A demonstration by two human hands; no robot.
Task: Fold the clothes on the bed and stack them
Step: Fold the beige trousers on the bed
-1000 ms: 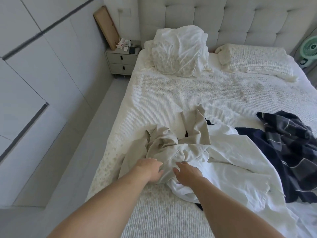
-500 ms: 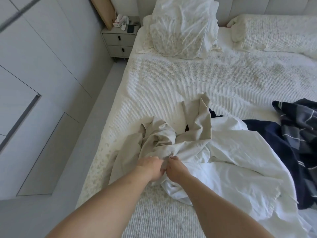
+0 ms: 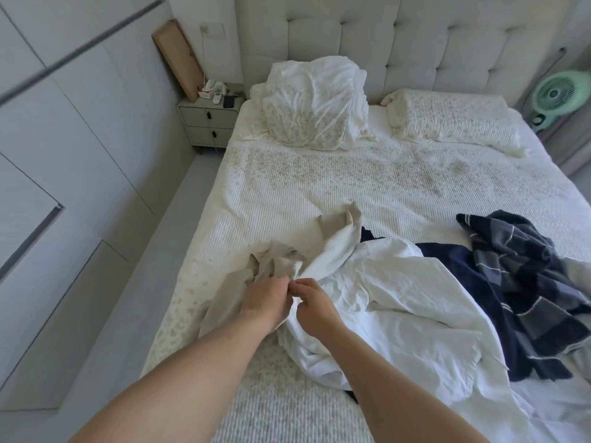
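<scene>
**Folding not started: both hands on the first garment**

Since nothing on the bed (image 3: 319,193) is folded or stacked, I'd put the task at its very start.

Left to right:
- Beige garment (image 3: 278,260): crumpled near the bed's left edge, part trailing toward the side, one end sticking up toward the headboard. Touches and partly overlaps the white one.
- White garment (image 3: 399,302): large, rumpled, middle of the near half of the bed, spreading toward the foot.
- Navy garment (image 3: 447,266): partly under the white one, only an edge showing.
- Plaid garment (image 3: 527,276): dark, heaped on the right, lying over the navy one.

So four loose pieces as far as I can see, no stack anywhere. All left to do: separate, flatten, fold each, pile up.

Hands:
- Left hand (image 3: 267,298): arm reaches in from bottom left, fingers curled, gripping beige cloth where it meets the white.
- Right hand (image 3: 315,310): arm comes in from bottom centre, just beside the left hand, nearly touching it. Fingertips pinch cloth at the same spot; beige or white, cannot tell.

Judgement: hunting for an edge or waistband of the beige piece to pull it free of the pile.
</scene>
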